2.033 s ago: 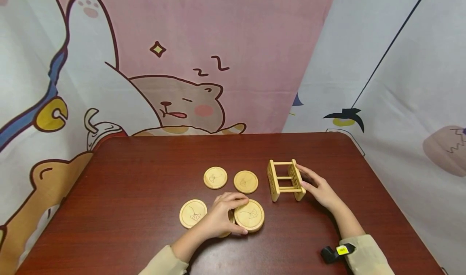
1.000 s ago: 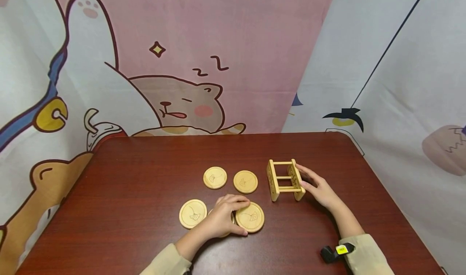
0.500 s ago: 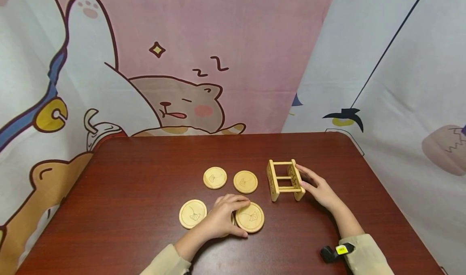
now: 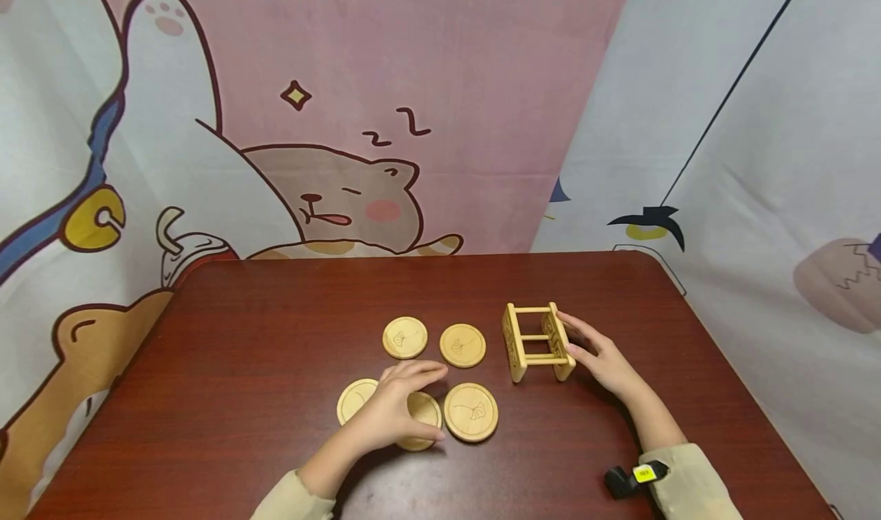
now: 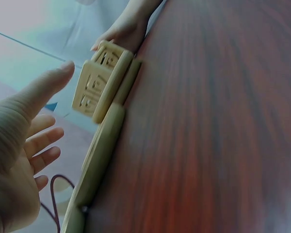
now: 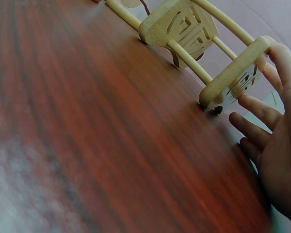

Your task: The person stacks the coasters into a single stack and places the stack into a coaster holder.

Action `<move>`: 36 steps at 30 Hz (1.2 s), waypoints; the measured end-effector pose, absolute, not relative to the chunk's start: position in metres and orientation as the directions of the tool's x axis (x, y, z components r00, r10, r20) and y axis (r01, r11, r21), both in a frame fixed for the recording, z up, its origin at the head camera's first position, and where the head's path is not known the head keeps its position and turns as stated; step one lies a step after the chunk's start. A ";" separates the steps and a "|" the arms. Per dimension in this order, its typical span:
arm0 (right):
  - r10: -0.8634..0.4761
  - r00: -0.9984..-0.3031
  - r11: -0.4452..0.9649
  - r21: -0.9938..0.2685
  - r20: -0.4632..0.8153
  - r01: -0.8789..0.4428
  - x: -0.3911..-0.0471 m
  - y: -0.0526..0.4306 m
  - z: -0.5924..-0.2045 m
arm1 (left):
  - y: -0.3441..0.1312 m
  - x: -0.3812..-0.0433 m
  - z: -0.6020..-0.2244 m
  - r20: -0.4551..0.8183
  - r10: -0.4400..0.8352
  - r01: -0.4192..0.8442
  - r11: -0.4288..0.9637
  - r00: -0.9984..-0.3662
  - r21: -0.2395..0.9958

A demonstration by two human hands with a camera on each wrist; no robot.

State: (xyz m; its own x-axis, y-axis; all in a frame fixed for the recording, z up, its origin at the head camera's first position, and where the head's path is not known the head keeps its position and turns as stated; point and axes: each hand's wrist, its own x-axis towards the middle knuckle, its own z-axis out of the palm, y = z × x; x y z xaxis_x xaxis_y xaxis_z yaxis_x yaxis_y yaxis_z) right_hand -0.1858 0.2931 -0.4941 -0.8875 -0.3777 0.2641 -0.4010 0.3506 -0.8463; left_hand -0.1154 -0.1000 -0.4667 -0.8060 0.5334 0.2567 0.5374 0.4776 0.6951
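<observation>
My left hand (image 4: 392,404) hovers over a round wooden coaster (image 4: 425,413), thumb and fingers spread apart with nothing between them. Just right of its fingertips lies another coaster (image 4: 471,413) with a carved leaf drawing. A third coaster (image 4: 355,399) is partly hidden behind the hand. My right hand (image 4: 606,359) touches the outer side of a small wooden rack (image 4: 540,338), which has two carved side panels joined by rods. In the right wrist view, its fingers lie against the panel of the rack (image 6: 235,73) without wrapping round it.
Two more coasters, a left one (image 4: 404,338) and a right one (image 4: 463,346), lie flat farther back. Everything stands on a dark red-brown table (image 4: 275,336). A printed cloth (image 4: 482,84) hangs behind the table.
My left hand has let go of the coaster at the right and moved left, off it. That coaster lies flat on the table. The right hand and the rack have stayed put.
</observation>
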 end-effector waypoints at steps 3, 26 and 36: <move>-0.364 -0.896 0.352 -0.853 0.254 -0.385 -0.187 0.294 -0.496 | -0.110 -0.114 -0.465 0.261 0.515 0.524 0.471 -0.816 0.710; -0.370 -0.896 0.358 -0.852 0.247 -0.383 -0.187 0.294 -0.496 | -0.178 -0.109 -0.473 0.292 0.415 0.484 0.497 -0.861 0.720; -0.371 -0.889 0.360 -0.842 0.267 -0.403 -0.188 0.294 -0.498 | -0.199 -0.106 -0.481 0.279 0.412 0.475 0.521 -0.867 0.709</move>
